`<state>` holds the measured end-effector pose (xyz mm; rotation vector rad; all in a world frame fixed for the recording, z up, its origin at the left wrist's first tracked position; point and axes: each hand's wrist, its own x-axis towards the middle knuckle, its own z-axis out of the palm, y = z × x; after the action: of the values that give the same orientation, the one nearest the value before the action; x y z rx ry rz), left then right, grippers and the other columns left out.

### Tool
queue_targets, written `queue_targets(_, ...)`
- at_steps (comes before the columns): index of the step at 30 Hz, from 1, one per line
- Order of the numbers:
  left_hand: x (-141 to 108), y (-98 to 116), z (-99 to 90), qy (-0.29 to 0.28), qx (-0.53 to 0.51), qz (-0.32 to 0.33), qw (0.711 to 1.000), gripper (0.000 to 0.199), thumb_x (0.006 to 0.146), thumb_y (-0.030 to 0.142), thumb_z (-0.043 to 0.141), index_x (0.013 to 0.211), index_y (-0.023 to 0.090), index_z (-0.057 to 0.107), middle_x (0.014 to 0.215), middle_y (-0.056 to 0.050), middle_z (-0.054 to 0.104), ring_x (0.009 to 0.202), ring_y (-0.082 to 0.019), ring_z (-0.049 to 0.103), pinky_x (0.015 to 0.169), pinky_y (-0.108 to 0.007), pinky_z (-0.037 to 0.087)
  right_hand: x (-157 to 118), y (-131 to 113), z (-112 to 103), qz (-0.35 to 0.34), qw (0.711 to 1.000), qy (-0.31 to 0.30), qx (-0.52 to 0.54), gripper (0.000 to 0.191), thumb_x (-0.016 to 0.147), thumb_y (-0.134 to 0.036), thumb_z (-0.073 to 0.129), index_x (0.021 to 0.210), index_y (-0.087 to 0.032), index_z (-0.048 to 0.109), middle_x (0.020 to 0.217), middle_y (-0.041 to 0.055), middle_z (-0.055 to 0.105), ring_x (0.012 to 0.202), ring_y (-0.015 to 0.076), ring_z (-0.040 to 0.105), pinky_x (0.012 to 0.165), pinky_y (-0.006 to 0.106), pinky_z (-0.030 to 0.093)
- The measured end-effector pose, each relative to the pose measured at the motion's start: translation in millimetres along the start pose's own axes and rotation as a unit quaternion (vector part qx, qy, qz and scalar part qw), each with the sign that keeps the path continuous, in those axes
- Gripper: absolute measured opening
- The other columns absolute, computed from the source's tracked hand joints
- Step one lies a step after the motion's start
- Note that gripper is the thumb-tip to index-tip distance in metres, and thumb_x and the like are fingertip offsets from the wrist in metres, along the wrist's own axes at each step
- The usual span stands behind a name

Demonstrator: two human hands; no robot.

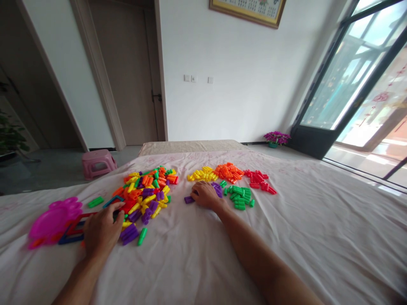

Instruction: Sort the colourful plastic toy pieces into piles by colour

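My left hand point(103, 226) rests at the near left side of a mixed pile of plastic building pieces point(146, 192). Its thumb and forefinger are apart, close to red pieces and a blue frame point(112, 201). Further right, my right hand point(205, 195) reaches down with curled fingers over a group of purple pieces point(217, 189). A purple plastic piece point(189, 199) shows at its fingertips, which are partly hidden. Sorted groups lie around it: yellow pieces point(202, 174), orange pieces point(228, 172), red pieces point(260, 181) and green pieces point(241, 196).
On the left lie a pink plastic tray point(52, 222), red and blue frames point(71, 232) and a loose green piece point(96, 202). Another green piece point(142, 236) is near the pile. A wrinkled pale cloth point(286, 220) covers the surface. Beyond it stands a pink stool point(99, 163).
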<state>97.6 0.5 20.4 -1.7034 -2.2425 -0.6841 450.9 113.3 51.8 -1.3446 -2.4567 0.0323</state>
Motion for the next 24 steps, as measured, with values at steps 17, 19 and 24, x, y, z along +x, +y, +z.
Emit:
queue_targets(17,-0.1,-1.6,4.9,0.021,0.007,0.001,1.0,0.035,0.094,0.036,0.044,0.115,0.023,0.068,0.106,-0.006,0.076,0.094,-0.027,0.066,0.083,-0.039,0.04,1.3,1.2,2.6,-0.006,1.0,-0.009,-0.006,0.018,0.093,-0.027,0.056,0.092,-0.018,0.072,0.099,0.007,0.071,0.1,0.0189,0.06,0.091,0.028,0.037)
queue_targets(19,-0.3,-0.7,3.8,0.022,0.007,0.0,1.0,0.035,0.094,0.036,0.043,0.115,0.022,0.068,0.106,-0.006,0.076,0.094,-0.027,0.066,0.084,-0.039,0.041,1.3,0.9,2.5,-0.006,1.0,-0.013,-0.006,0.019,0.094,-0.026,0.055,0.092,-0.017,0.071,0.099,0.0073,0.07,0.1,0.0186,0.06,0.093,0.028,0.037)
queue_targets(24,0.0,-0.1,3.1,0.022,0.003,-0.001,1.0,0.036,0.093,0.035,0.044,0.116,0.021,0.068,0.109,-0.006,0.076,0.094,-0.027,0.066,0.086,-0.039,0.041,1.3,0.0,1.8,-0.006,1.0,-0.021,-0.001,0.019,0.094,-0.022,0.053,0.093,-0.017,0.071,0.1,0.0073,0.07,0.099,0.0178,0.059,0.092,0.027,0.037)
